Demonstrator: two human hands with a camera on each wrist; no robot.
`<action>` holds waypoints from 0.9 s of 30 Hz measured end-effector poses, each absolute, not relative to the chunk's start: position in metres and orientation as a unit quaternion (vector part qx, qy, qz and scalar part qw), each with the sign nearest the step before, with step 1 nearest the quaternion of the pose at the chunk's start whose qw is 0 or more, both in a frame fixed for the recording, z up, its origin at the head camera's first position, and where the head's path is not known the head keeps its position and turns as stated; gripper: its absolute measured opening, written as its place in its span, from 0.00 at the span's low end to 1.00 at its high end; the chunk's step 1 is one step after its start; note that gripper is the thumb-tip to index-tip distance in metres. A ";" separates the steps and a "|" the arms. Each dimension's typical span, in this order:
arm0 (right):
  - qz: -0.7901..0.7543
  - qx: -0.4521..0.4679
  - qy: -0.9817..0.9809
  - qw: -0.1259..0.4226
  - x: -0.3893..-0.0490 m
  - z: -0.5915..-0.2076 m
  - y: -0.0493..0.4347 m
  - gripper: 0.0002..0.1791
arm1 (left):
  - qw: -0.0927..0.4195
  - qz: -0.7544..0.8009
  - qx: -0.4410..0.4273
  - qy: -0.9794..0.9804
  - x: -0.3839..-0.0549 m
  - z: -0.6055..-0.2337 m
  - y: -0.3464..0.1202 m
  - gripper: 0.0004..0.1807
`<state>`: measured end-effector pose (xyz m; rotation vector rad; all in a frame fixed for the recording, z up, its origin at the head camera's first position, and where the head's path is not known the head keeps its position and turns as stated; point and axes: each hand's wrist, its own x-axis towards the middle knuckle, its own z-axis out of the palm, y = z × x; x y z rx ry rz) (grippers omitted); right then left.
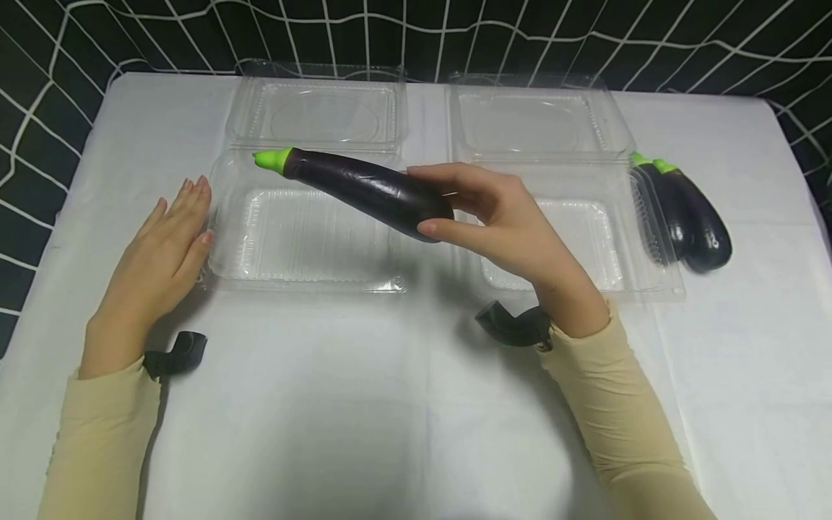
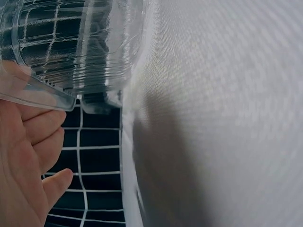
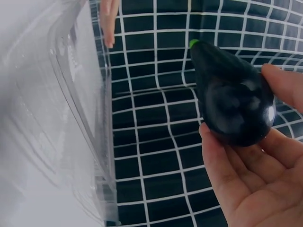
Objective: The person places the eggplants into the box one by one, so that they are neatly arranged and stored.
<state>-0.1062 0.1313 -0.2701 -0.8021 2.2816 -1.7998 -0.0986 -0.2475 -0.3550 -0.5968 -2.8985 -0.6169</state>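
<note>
My right hand [image 1: 500,220] grips a dark purple eggplant [image 1: 370,184] by its thick end, thumb on the near side and fingers on the far side. Its bright green stem points left, and the eggplant overlaps the left clear plastic container [image 1: 305,285] in the head view. From the right wrist view, the eggplant [image 3: 234,101] sits between thumb and fingers, raised above the container's rim. My left hand [image 1: 156,253] has straight fingers beside the left edge of that container. In the left wrist view, the fingertips are right at the container's clear rim [image 2: 42,97].
A second clear container [image 1: 552,282] stands to the right, its lid [image 1: 526,126] folded back like the left lid [image 1: 318,112]. Two eggplants [image 1: 705,224] lie together at its right side. White cloth [image 1: 325,404] covers the table; dark grid-patterned fabric [image 1: 416,40] borders it.
</note>
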 end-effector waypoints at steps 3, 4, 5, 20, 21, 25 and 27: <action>-0.593 -0.268 0.755 0.073 -0.108 -0.273 0.127 0.26 | 0.058 -0.205 -0.196 -0.957 -0.099 -0.355 -0.248 0.28; -0.591 -0.268 0.757 0.077 -0.108 -0.274 0.126 0.26 | 0.059 -0.204 -0.196 -0.957 -0.099 -0.355 -0.248 0.28; -0.589 -0.268 0.758 0.079 -0.109 -0.275 0.125 0.26 | 0.059 -0.204 -0.196 -0.957 -0.099 -0.355 -0.247 0.28; -0.572 -0.273 0.765 0.111 -0.114 -0.287 0.109 0.25 | 0.053 -0.202 -0.194 -0.959 -0.098 -0.354 -0.246 0.29; -0.569 -0.271 0.768 0.115 -0.114 -0.288 0.108 0.25 | 0.054 -0.202 -0.195 -0.958 -0.098 -0.354 -0.246 0.29; -0.565 -0.270 0.770 0.124 -0.114 -0.291 0.103 0.25 | 0.057 -0.203 -0.198 -0.957 -0.097 -0.354 -0.247 0.29; -0.565 -0.271 0.769 0.129 -0.115 -0.293 0.100 0.25 | 0.057 -0.202 -0.198 -0.957 -0.098 -0.354 -0.247 0.29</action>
